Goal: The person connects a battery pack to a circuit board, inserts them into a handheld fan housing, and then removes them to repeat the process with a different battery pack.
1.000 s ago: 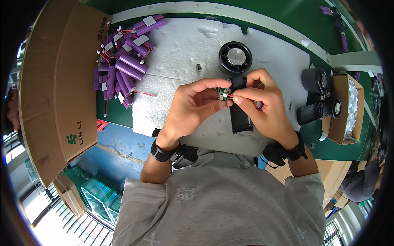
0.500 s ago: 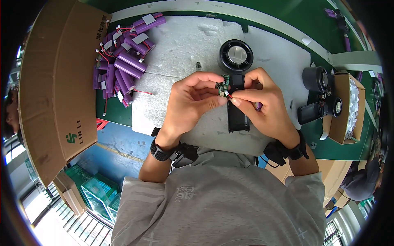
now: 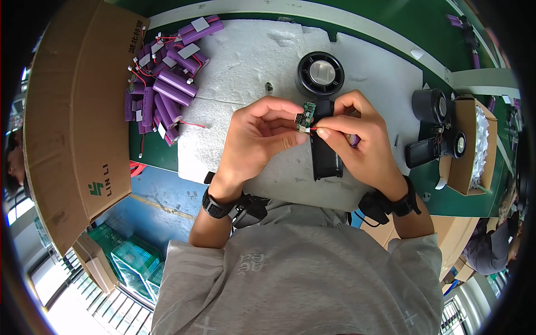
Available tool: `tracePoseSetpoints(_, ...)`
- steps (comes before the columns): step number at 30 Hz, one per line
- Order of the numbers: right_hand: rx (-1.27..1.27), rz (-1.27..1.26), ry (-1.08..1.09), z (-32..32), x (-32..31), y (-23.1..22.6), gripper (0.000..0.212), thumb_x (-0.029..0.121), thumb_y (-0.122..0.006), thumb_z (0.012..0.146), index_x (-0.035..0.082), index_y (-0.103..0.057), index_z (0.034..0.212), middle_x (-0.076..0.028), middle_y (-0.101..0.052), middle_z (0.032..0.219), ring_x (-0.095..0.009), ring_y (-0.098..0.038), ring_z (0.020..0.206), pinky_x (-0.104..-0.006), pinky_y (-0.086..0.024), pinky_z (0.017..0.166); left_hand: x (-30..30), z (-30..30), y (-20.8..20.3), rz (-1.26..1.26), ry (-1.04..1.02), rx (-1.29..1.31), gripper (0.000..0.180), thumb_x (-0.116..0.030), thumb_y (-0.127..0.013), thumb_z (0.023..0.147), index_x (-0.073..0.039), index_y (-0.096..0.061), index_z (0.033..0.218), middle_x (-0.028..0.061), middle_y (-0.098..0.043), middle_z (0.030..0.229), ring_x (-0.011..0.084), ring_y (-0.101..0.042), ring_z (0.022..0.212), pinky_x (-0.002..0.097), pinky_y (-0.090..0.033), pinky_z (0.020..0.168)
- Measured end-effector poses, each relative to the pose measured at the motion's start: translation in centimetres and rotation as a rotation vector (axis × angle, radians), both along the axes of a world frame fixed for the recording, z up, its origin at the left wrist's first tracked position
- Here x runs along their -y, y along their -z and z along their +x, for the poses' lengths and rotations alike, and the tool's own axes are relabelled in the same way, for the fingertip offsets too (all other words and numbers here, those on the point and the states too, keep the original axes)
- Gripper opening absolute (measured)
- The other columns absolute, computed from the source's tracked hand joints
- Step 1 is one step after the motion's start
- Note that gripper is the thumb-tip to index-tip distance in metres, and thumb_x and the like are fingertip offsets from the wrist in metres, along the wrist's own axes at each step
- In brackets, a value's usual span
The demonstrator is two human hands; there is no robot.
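At the left edge of the black housing (image 3: 327,161), the left hand (image 3: 251,133) pinches the green circuit board (image 3: 307,113) by its edges, seemingly leaving its face uncovered, while the right hand (image 3: 362,137), on the housing's right, pinches the red wire (image 3: 314,129), apparently to steady it.

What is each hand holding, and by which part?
Left hand: the green circuit board, by its edges. Right hand: the red wire, pinched beside the white connector.
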State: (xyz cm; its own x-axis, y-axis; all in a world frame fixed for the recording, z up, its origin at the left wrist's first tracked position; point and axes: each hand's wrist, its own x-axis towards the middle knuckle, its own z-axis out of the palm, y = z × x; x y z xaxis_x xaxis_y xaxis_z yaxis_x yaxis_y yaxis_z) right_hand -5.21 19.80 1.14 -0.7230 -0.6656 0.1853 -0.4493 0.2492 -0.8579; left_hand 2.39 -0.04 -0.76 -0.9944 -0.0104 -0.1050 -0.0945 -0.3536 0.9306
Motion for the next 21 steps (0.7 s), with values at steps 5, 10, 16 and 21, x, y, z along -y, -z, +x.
tracePoseSetpoints(5,-0.048,0.002,0.008,-0.1,0.1,0.1,0.010,0.005,-0.071,0.083,0.001,-0.072,0.093,-0.007,-0.052,0.091,-0.016,-0.052,0.072,-0.0257,-0.042,0.062,-0.1,0.0,0.3,0.007,0.009,-0.043,0.037,0.013,-0.069,0.081,0.002,-0.059,0.114,0.0114,-0.069,0.104,0.0164,-0.067,0.096,0.0290,-0.057,0.087)
tracePoseSetpoints(10,-0.048,-0.002,0.023,0.3,0.2,0.4,0.009,0.005,-0.071,0.083,0.002,-0.073,0.092,-0.008,-0.053,0.091,-0.016,-0.053,0.073,-0.0257,-0.042,0.062,-0.5,0.1,0.1,0.007,-0.030,-0.059,0.035,0.014,-0.068,0.081,0.002,-0.060,0.114,0.0115,-0.068,0.105,0.0164,-0.067,0.098,0.0289,-0.057,0.088)
tracePoseSetpoints(16,-0.097,-0.039,-0.059,-0.1,0.1,0.1,0.018,0.002,-0.072,0.080,0.002,-0.069,0.098,-0.007,-0.054,0.091,-0.015,-0.053,0.071,-0.0260,-0.043,0.061,-1.1,0.1,-0.6,-0.164,-0.068,-0.061,0.035,0.012,-0.066,0.083,0.002,-0.062,0.116,0.0093,-0.070,0.104,0.0135,-0.067,0.096,0.0271,-0.056,0.084)
tracePoseSetpoints(21,0.039,-0.003,0.088,0.5,0.2,0.2,0.030,0.000,-0.073,0.078,0.003,-0.064,0.107,-0.005,-0.055,0.091,-0.011,-0.053,0.067,-0.0234,-0.044,0.058,-1.1,0.1,-0.3,-0.490,-0.073,-0.154,0.039,0.007,-0.067,0.080,-0.002,-0.064,0.118,0.0088,-0.073,0.096,0.0140,-0.070,0.088,0.0268,-0.056,0.077)
